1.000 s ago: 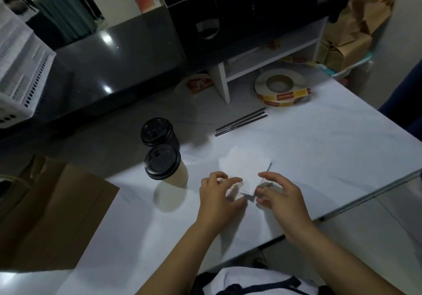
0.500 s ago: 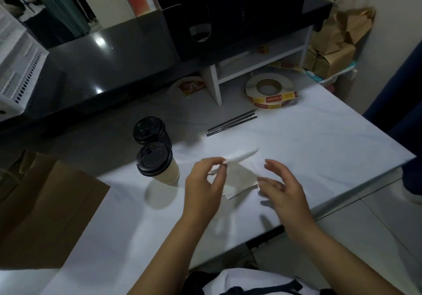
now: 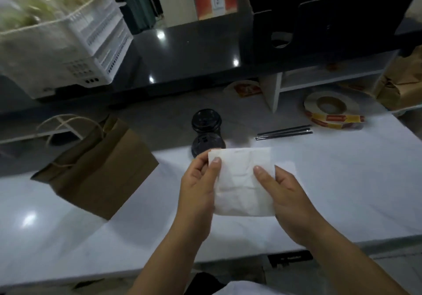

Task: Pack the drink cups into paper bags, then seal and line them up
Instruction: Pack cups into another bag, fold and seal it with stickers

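Head view, itemised from the hands out.

- Left hand (image 3: pixel 198 187): pinches the left edge of a white paper sheet (image 3: pixel 239 180), thumb on the front face, fingers hidden behind it.
- Right hand (image 3: pixel 287 194): pinches the right edge the same way, thumb in front, fingers out of sight behind.
- White paper sheet: creased, held up flat above the white table (image 3: pixel 342 203). A paler patch just past its right edge is hard to read as a separate piece or a fold.
- Near cup (image 3: pixel 206 142): black lid, just beyond the sheet; its body is hidden by the sheet and the left hand.
- Far cup (image 3: pixel 205 120): black lid, directly behind the near cup; whether they touch cannot be told.
- Brown paper bag (image 3: pixel 98 176): left of the hands, tilted, mouth open toward the back, twine handles sticking up.
- Black straws (image 3: pixel 284 132): lying together to the right of the cups.
- Sticker roll (image 3: pixel 331 109): flat on the table beyond the straws, print too small to read.
- White crate (image 3: pixel 68 43): far left on the dark counter (image 3: pixel 182 55), contents blurred.
- More brown bags (image 3: pixel 402 84): cut off by the right edge.
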